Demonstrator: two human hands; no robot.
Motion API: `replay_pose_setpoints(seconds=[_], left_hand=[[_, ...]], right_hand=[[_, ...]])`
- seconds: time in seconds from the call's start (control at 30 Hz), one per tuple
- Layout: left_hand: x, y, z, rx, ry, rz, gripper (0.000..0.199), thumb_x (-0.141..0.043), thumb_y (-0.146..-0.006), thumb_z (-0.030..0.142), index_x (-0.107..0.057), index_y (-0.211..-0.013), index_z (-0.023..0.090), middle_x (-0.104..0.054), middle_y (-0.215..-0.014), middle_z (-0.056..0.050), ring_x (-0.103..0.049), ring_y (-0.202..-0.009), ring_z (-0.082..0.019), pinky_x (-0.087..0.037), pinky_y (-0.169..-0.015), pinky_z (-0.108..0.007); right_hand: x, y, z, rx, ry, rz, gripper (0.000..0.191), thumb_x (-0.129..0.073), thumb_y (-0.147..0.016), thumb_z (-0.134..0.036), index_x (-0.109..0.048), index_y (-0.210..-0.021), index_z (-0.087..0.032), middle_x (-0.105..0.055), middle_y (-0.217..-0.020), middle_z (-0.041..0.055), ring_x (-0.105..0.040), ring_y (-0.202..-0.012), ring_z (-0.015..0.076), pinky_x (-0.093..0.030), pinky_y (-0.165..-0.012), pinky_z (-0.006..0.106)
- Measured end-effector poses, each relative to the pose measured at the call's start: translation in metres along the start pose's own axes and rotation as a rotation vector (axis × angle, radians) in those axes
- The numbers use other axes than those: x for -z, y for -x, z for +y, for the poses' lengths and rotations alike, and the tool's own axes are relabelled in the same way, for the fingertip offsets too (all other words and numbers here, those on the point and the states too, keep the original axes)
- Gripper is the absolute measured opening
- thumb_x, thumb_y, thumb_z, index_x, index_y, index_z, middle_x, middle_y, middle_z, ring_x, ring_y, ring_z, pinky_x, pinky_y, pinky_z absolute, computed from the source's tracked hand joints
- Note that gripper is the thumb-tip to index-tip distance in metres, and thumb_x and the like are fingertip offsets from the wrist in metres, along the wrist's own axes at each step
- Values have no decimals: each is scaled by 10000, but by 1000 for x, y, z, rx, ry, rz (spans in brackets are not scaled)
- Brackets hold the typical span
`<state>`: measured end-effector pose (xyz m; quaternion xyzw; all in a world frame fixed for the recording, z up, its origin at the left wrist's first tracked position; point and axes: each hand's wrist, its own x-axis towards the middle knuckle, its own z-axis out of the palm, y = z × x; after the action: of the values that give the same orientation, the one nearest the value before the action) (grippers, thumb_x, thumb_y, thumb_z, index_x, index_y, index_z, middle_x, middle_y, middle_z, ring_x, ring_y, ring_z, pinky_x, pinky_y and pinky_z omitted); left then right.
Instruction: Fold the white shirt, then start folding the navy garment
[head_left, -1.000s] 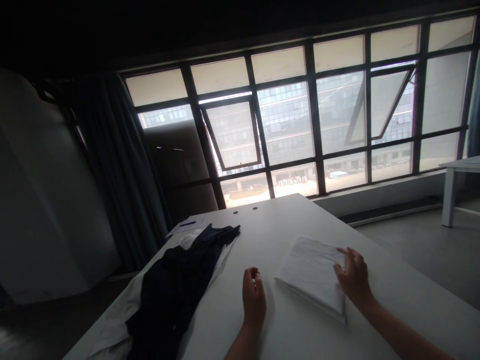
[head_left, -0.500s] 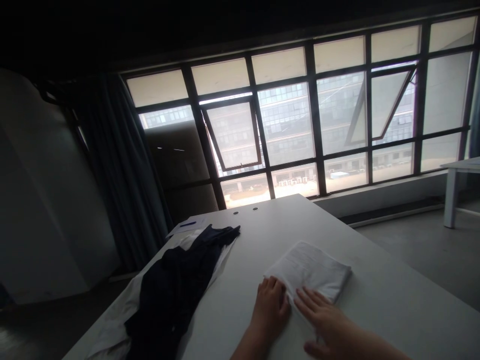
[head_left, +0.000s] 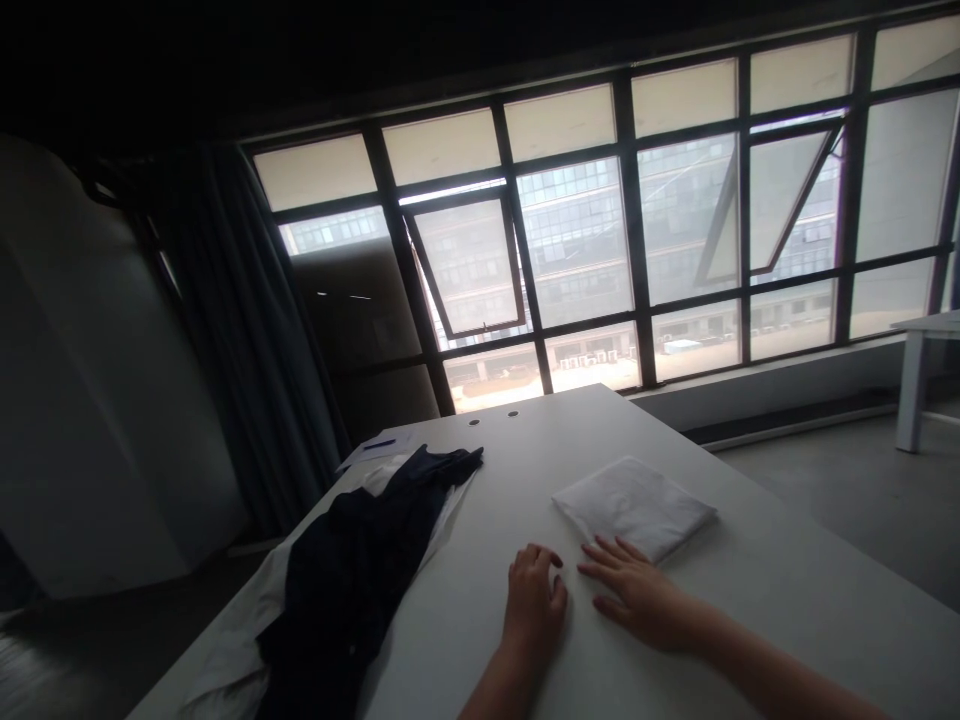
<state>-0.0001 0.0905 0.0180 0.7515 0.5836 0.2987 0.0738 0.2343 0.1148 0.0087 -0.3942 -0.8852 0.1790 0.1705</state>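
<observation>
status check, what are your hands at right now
Left hand loosely curled on white table, holding nothing. Right hand flat, fingertips beside folded white cloth square. Crumpled navy garment over white fabric, off to the left.

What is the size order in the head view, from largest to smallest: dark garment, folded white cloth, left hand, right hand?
1. dark garment
2. folded white cloth
3. left hand and right hand: these look alike, so I do not rank them.

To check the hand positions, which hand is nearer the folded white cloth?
The right hand, fingertips at the near edge of the folded white cloth; the left hand rests on the table, farther away.
</observation>
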Motion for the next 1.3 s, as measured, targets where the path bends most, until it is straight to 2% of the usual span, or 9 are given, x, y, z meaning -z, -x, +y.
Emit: replay_pose_setpoints(seconds=[0.13,0.27,0.37,0.43,0.53,0.7,0.9,1.13,1.3], left_hand=[[2,0,-1,9,4,-42,294,-522,-801,131,-678,-1024,244,-654,-1096,-48,-564,-1100,-253,-370,-980,-364],[3,-1,-3,22,24,-44,285,-519,-797,133,-682,-1004,244,-656,-1088,-48,-564,-1096,-253,-369,-984,-365],[3,-1,-3,22,34,-56,287,-521,-792,133,-688,-997,243,-659,-1080,-52,-566,-1089,-259,-376,-974,-370],[3,-1,-2,12,31,-71,287,-527,-785,135,-690,-995,243,-657,-1078,-54,-563,-1088,-261,-376,-974,-371],[4,1,0,-3,9,-93,286,-536,-778,134,-692,-992,243,-654,-1079,-56,-555,-1093,-261,-371,-987,-367],[7,4,2,-30,-20,-110,262,-544,-794,145,-698,-978,248,-654,-1062,-58,-554,-1077,-263,-381,-982,-377],[6,6,2,-49,-49,-115,250,-538,-809,168,-706,-971,257,-647,-1073,-68,-555,-1077,-272,-395,-982,-384],[3,2,0,-28,-48,-113,238,-537,-804,185,-694,-958,274,-645,-1071,-57,-546,-1078,-277,-382,-996,-397],[1,-2,-1,-21,-47,-122,234,-535,-800,191,-686,-962,268,-641,-1085,-56,-538,-1088,-277,-376,-993,-406]], right_hand=[[15,-30,34,-129,127,31,604,-521,-944,-570,-546,-1476,-285,-385,-1640,90,-235,-1548,333,-168,-1252,566],[9,-40,50,-229,302,324,543,-488,-923,-355,-571,-1435,-194,-332,-1663,119,-226,-1552,308,-157,-1262,501],[-11,-36,59,-407,416,512,540,-495,-885,-331,-591,-1400,-200,-389,-1632,139,-253,-1530,365,-94,-1251,570],[-22,-31,68,-513,426,492,578,-492,-882,-389,-585,-1413,-183,-453,-1584,179,-306,-1494,422,-105,-1223,623],[-30,-30,85,-500,406,352,707,-455,-898,-489,-508,-1492,-109,-451,-1569,237,-322,-1482,451,-148,-1206,615],[-18,-50,105,-586,379,196,820,-372,-922,-611,-396,-1567,-106,-330,-1642,222,-225,-1527,436,-138,-1210,591],[4,-80,128,-659,334,188,907,-413,-881,-687,-372,-1575,-105,-312,-1649,223,-196,-1535,429,-125,-1215,587],[20,-100,163,-702,310,200,899,-431,-867,-693,-387,-1571,-136,-312,-1655,206,-216,-1531,422,-135,-1213,580],[18,-100,165,-688,347,255,835,-401,-901,-631,-380,-1570,-132,-264,-1675,202,-141,-1553,405,-69,-1224,588]])
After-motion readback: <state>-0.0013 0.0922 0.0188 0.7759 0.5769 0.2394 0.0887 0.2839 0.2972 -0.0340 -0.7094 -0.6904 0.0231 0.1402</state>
